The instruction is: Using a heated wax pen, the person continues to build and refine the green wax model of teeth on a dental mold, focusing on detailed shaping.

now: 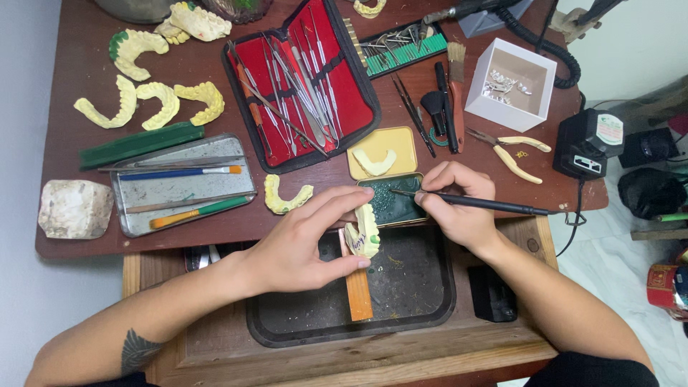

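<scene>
Head view: black instrument [480,203] tip leftward, near-horizontal.

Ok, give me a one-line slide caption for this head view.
Left hand holds a pale dental cast over a dark tray; right hand touches a slim black tool to green wax tin.

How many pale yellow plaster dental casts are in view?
About 10 pale yellow plaster dental casts: four top left, three below them, one in the yellow tin lid, one on the table, one in the left hand. Another may be cropped at the top edge.
</scene>
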